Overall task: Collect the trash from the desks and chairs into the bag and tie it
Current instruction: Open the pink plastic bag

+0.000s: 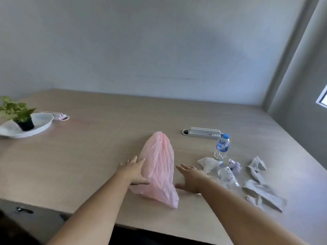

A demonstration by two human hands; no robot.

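Wooden surface (88, 156): bag (159, 165), pink, lying between the hands; left hand (134, 172), fingers spread, touches its side; right hand (192, 177), fingers spread, flat on surface just beside it. Right of those fingers: upright bottle (222, 145), lying bottle (228, 175), crumpled papers (263, 191).

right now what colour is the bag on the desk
The bag is translucent pale pink; the head view shows it best.

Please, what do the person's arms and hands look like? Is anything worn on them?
The left forearm and the right forearm are bare as far as the picture shows; no sleeve is visible. The left hand and the right hand have no gloves. No watch, ring or bracelet shows.
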